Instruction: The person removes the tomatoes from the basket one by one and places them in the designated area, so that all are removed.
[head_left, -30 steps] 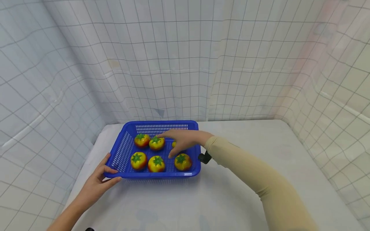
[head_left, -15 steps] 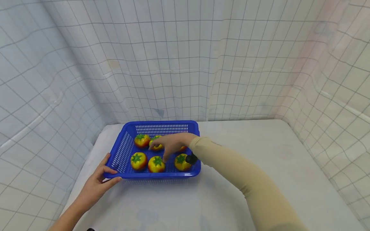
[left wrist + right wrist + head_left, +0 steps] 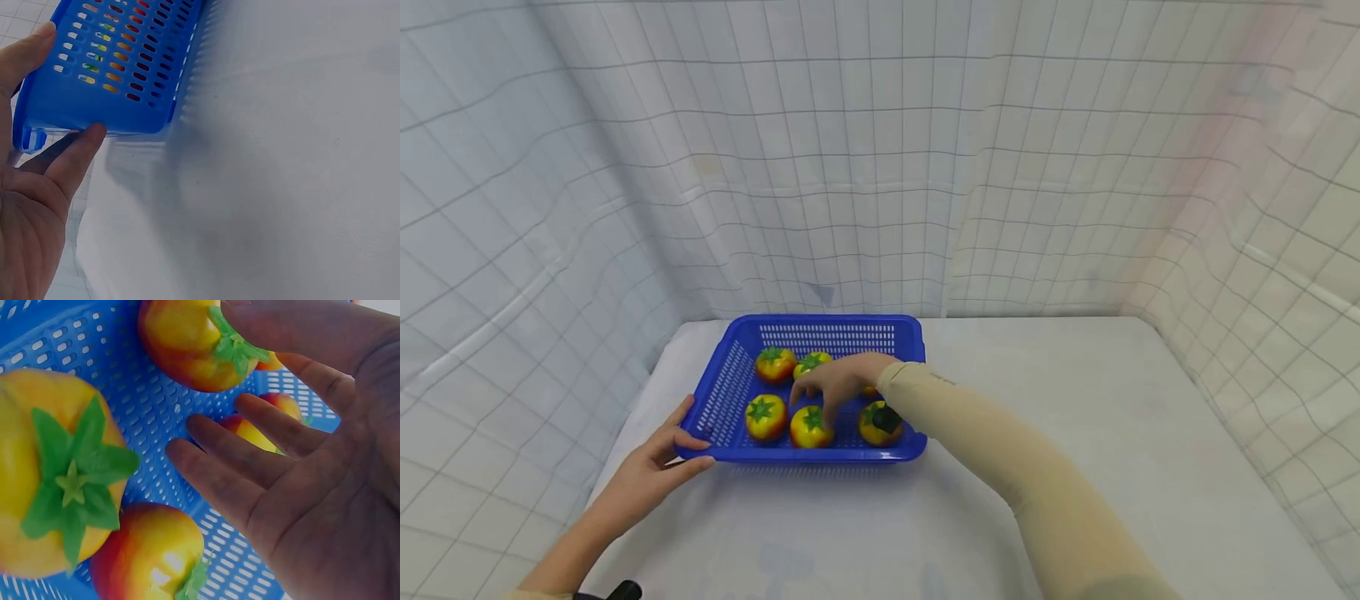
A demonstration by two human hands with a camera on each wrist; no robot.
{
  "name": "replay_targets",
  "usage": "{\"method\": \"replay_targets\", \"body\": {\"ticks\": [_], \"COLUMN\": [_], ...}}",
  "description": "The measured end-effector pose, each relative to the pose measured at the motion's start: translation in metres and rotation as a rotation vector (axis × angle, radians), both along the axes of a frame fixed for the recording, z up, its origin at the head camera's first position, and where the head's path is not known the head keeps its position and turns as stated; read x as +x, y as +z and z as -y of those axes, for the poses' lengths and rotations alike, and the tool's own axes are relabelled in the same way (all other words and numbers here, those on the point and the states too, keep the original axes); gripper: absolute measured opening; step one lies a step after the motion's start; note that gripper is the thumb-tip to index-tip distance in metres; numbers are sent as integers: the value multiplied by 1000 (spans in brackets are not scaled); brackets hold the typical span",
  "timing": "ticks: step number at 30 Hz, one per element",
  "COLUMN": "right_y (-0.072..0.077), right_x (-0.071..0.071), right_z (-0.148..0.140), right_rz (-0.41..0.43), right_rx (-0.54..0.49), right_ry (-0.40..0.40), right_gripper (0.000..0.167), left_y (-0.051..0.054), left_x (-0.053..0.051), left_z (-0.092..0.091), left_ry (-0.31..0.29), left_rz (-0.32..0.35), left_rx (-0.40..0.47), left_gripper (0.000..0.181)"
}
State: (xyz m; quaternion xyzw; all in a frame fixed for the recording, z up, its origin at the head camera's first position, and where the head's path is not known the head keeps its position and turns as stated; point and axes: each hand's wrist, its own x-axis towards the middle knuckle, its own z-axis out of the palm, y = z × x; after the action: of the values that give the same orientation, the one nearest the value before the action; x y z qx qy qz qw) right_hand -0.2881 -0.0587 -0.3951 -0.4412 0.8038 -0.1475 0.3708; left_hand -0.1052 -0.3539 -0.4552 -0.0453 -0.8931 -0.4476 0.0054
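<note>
A blue perforated plastic basket [image 3: 805, 455] stands on the white table, with several glossy yellow-red tomatoes with green leafy caps inside in two rows. My left hand [image 3: 643, 479] grips its front left corner; in the left wrist view the thumb and fingers lie on either side of the basket's end. Inside the basket, my right hand [image 3: 838, 383] hovers with fingers spread over the front middle tomato [image 3: 810, 431]. The right wrist view shows the thumb over a tomato [image 3: 187, 347], the other fingers extended and nothing gripped; whether the thumb touches it I cannot tell.
Other tomatoes are at front left [image 3: 766, 417], front right [image 3: 872, 423], back left [image 3: 775, 365] and back middle [image 3: 812, 364]; one behind the right wrist is mostly hidden. White grid-patterned curtains [image 3: 880, 167] surround the table [image 3: 1037, 400] at the back and sides.
The right hand has moved left and towards the front, from the basket's right half to above the front middle tomato. The left hand keeps its place on the corner. The view has shifted slightly.
</note>
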Motion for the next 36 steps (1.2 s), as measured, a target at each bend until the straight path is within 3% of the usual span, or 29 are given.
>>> {"method": "replay_targets", "body": {"ticks": [10, 24, 32, 36], "right_y": [-5, -8, -8, -9], "right_x": [4, 4, 4, 5], "right_z": [8, 10, 5, 3], "right_rz": [-4, 1, 131, 133], "right_rx": [67, 104, 68, 102], "right_ry": [-17, 3, -50, -59], "right_gripper": [59, 61, 51, 52], "left_y": [13, 14, 12, 13], "left_x": [1, 1, 2, 2], "left_z": [-1, -2, -2, -3], "left_ry": [-22, -10, -7, -3], "left_rz": [21, 39, 32, 38], "left_rx": [-59, -28, -36, -40], "left_gripper": [22, 24, 24, 24]}}
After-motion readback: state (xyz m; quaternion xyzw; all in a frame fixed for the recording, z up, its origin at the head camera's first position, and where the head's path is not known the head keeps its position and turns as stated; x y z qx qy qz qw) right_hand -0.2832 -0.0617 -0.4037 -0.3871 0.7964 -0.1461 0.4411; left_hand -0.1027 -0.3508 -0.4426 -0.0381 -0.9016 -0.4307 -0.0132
